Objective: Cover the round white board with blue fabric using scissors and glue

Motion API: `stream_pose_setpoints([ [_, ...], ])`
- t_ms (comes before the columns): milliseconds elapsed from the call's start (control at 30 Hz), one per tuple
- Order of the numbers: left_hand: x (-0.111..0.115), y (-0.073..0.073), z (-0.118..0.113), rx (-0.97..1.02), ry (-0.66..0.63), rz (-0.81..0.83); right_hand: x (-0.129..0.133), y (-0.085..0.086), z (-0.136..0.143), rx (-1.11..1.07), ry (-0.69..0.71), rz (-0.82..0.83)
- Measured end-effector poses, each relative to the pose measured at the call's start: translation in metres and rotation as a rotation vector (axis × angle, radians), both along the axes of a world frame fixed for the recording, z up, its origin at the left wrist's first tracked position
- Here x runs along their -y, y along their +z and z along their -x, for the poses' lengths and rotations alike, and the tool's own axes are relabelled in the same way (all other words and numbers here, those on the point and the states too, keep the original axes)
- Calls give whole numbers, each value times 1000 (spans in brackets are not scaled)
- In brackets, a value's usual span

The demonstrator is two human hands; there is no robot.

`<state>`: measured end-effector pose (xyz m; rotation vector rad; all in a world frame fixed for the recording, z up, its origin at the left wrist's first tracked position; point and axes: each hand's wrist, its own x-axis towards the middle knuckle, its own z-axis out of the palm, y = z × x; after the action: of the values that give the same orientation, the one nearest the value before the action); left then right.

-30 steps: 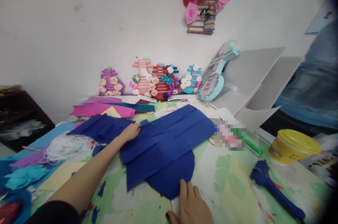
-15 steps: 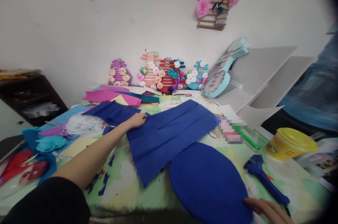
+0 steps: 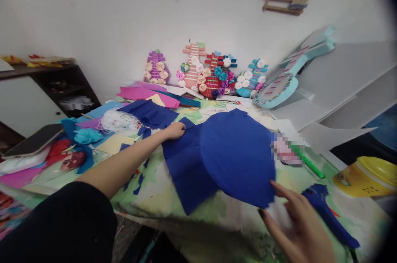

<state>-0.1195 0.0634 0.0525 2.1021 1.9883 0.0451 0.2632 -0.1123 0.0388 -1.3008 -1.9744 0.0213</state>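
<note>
My left hand [image 3: 175, 130], fingers curled together, is at the upper left edge of a creased dark blue paper sheet [image 3: 189, 176] lying on the table. A round, flat blue piece [image 3: 238, 159] overlaps the right part of that sheet. My right hand [image 3: 300, 221] grips the round piece at its lower right end, where something white shows between thumb and fingers. Its index finger touches the blue edge; part of the grip is hidden.
A blue glue gun [image 3: 331, 213] and a yellow tub [image 3: 366, 176] are at the right, near a green stick [image 3: 310, 161]. White string [image 3: 119, 122] lies at the left. Several decorated paper guitars [image 3: 214, 77] lean on the wall. Grey boards [image 3: 341, 77] stand behind.
My right hand has moved the round piece up and left, over the blue sheet. My left hand still stays at the sheet's edge. The camera view has shifted left and down.
</note>
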Motion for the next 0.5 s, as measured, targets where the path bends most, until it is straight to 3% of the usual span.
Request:
stream_pose_setpoints([
  [100,3,-7,2,-13,8,-56,-20,-21,45,56,52,-40],
  [167,8,-13,2,-30,18,-109,-26,-40,59,131,85,-44],
  [333,24,-23,-2,-74,22,-288,-24,-74,54,294,101,-137],
  [500,40,-23,-11,-83,-242,-365,-26,-80,41,405,93,-301],
])
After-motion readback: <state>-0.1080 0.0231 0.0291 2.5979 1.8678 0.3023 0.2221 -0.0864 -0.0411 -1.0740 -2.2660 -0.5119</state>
